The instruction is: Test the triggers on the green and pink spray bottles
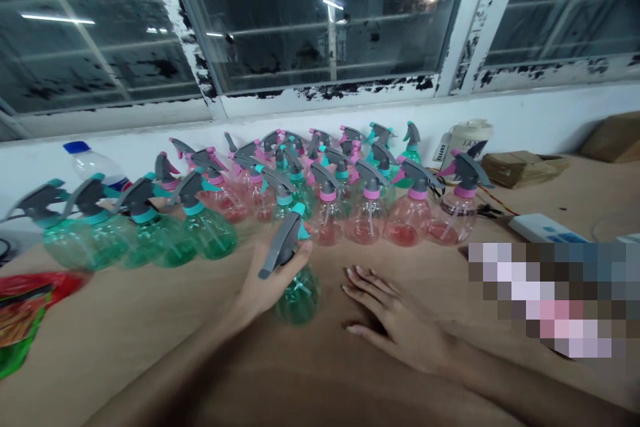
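My left hand (pixel 273 273) is wrapped round the neck of a green spray bottle (pixel 299 300) with a grey and teal trigger head. This bottle stands in front of the others, close to me. My right hand (pixel 383 313) rests on the table to its right, fingers spread, holding nothing. Just beyond my hands is a row of pink spray bottles (pixel 367 220) with grey and pink heads. To the left, several green spray bottles (pixel 213 233) stand side by side. Green liquid shows low in some, reddish in the pink ones.
More spray bottles crowd behind, up to the wall. A clear bottle with a blue cap (pixel 93 163) stands back left. At the right are a white cup (pixel 467 137), a cardboard box (pixel 520 169) and a white power strip (pixel 545 228). A red and green packet (pixel 30 313) lies left.
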Action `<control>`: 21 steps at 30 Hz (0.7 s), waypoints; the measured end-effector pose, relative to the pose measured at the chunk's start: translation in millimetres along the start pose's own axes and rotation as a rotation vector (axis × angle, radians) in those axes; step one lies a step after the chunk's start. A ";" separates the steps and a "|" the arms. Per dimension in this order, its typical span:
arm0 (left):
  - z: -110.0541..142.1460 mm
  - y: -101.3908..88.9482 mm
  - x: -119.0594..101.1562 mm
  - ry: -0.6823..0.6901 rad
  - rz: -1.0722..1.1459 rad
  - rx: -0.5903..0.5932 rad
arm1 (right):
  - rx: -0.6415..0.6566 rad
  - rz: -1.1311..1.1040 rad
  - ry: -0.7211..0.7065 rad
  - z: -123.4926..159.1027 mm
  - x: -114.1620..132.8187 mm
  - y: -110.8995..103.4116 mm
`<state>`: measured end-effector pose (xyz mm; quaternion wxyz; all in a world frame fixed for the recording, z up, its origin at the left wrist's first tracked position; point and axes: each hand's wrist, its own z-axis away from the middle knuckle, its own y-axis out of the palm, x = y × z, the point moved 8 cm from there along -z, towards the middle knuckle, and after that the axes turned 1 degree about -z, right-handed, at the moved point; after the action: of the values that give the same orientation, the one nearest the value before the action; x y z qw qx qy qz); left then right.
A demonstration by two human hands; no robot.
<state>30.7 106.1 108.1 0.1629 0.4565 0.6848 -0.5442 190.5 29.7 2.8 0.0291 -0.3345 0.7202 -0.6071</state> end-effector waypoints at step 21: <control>6.8 -2.5 2.1 0.004 -0.007 -0.064 | -0.005 0.029 -0.022 2.2 -0.6 2.1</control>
<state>25.7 101.0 105.7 0.1742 0.4497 0.7036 -0.5219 191.0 28.3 0.2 0.0452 -0.3308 0.7260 -0.6012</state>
